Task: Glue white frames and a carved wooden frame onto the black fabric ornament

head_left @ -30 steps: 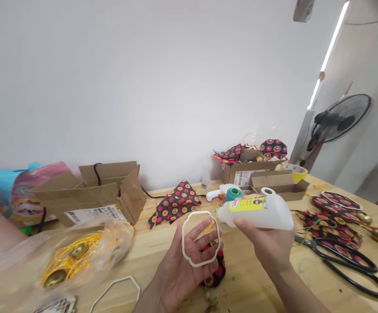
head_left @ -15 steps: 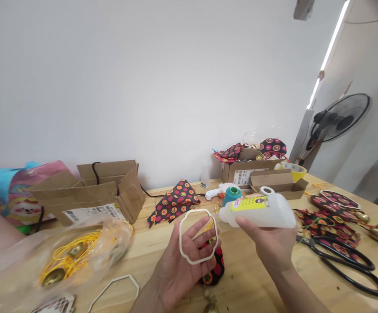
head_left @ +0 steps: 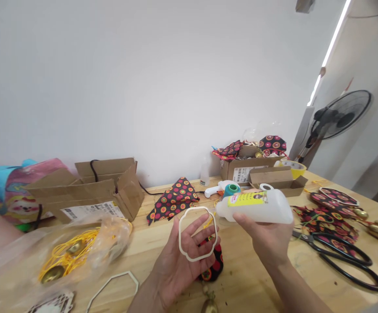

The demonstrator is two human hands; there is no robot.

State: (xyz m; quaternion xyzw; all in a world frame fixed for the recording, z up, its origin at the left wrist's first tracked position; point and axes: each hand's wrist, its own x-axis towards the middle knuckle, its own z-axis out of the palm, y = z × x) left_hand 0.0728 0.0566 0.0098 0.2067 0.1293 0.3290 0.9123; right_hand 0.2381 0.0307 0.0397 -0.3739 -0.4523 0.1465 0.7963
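Above the counter (head_left: 241, 265), little's shifted: my right hand (head_left: 270, 239) grips the bottle (head_left: 277, 206), tip still by the white frame (head_left: 180, 232) my left hand (head_left: 180, 267) holds, so likely working the same edge.

- My feed shows pale wall (head_left: 143, 87) at twelve o'clock
- bright light strip (head_left: 335, 34) at two
- dark fan (head_left: 343, 121) at three
- wooden table (head_left: 241, 269) at six

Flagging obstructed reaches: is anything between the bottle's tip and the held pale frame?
Nothing visible: the bottle in the right hand points toward the upper right edge of the pale frame in the left hand; whether they touch is unclear.
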